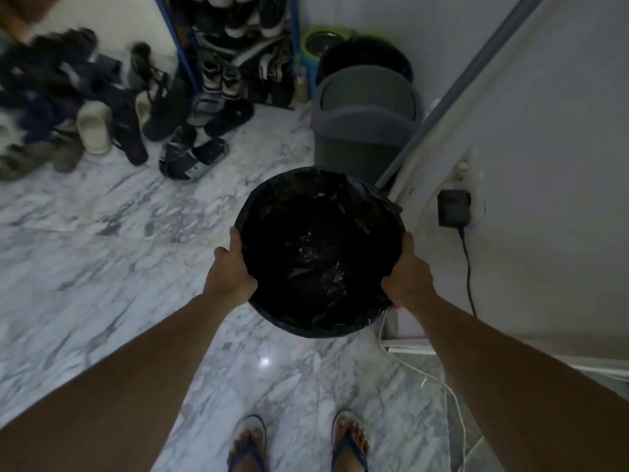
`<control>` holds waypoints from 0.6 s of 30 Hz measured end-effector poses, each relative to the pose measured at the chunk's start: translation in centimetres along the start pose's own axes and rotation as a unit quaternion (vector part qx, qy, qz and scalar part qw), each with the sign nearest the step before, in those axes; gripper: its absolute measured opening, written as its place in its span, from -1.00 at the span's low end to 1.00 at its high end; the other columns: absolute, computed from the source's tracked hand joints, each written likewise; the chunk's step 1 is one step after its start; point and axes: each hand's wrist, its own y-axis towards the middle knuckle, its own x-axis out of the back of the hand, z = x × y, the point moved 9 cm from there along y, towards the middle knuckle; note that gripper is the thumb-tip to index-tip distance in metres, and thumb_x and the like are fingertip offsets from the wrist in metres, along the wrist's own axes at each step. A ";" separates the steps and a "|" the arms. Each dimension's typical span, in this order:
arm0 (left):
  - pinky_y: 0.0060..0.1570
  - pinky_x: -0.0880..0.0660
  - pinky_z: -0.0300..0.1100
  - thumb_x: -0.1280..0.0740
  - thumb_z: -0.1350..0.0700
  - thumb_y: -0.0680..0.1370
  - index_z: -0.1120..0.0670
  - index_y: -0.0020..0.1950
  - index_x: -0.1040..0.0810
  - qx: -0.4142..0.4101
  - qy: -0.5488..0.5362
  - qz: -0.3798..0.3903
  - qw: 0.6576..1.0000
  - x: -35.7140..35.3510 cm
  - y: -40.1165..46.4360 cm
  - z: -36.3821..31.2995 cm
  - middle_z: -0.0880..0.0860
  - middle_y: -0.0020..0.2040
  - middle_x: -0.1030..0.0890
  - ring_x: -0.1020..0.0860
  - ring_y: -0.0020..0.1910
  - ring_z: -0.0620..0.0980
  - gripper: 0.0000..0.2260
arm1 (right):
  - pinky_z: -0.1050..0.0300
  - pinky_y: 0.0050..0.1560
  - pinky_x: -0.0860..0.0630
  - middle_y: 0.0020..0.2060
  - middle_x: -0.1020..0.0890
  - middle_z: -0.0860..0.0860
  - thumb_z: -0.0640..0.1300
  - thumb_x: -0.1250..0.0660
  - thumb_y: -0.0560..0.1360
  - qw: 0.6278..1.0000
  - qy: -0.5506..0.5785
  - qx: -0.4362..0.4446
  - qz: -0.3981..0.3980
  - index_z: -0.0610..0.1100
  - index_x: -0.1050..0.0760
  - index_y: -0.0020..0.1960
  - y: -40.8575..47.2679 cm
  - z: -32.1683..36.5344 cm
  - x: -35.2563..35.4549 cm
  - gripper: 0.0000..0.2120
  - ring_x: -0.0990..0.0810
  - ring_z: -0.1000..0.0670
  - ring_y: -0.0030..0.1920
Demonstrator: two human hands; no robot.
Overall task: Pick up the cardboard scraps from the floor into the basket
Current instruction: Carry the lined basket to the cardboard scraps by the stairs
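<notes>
Both hands hold the basket (320,253), a round bin lined with a black plastic bag, at the centre of the view above the marble floor (102,253). The left hand (231,270) grips the rim at nine o'clock, its fingers curled over the edge; the right hand (406,272) grips the rim at about four o'clock in the same way. Inside, the liner is dark and crinkled, with a few pale glints near the bottom; whether cardboard scraps lie in it cannot be told.

Behind the basket, at twelve o'clock, stands a grey lidded bin (366,127), lid closed, and beyond it a black bucket (364,57). A heap of shoes (112,107) spreads at ten o'clock. At three o'clock a black adapter (453,207) sits plugged into the wall.
</notes>
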 end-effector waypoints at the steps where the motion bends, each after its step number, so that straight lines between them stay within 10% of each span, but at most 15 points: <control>1: -0.18 -0.50 -0.02 -0.32 0.25 0.44 -0.06 0.57 0.22 0.006 -0.006 -0.007 1.000 1.6 -0.8 0.0 0.35 0.20 -0.38 -0.46 0.08 0.28 -0.10 | -0.12 0.17 -0.52 0.21 -0.52 -0.28 -0.15 -0.42 0.42 1.000 0.000 0.014 0.005 0.01 0.14 0.58 -0.8 1.7 1.0 -0.05 -0.55 -0.31 0.13; 12: -0.38 -0.44 -0.11 -0.34 0.10 0.40 -0.08 0.56 0.12 0.068 -0.069 -0.124 0.987 17.6 -12.8 2.2 0.32 0.14 -0.50 -0.55 -0.11 0.25 -0.14 | -0.07 0.03 -0.57 0.20 -0.53 -0.25 -0.21 -0.35 0.49 0.980 -0.094 0.163 0.062 -0.09 0.19 0.60 -9.9 19.1 8.3 -0.10 -0.57 -0.28 0.06; 18: -0.18 -0.51 0.00 -0.25 0.06 0.26 0.01 0.53 -0.01 0.100 -0.108 -0.207 0.967 27.3 -20.7 6.7 0.28 0.06 -0.55 -0.53 0.00 0.32 -0.14 | -0.08 -0.41 -0.64 0.23 -0.42 -0.09 -0.28 -0.27 0.53 0.965 -0.098 0.189 0.153 0.16 0.02 0.54 -16.7 30.3 8.3 -0.24 -0.63 -0.26 -0.20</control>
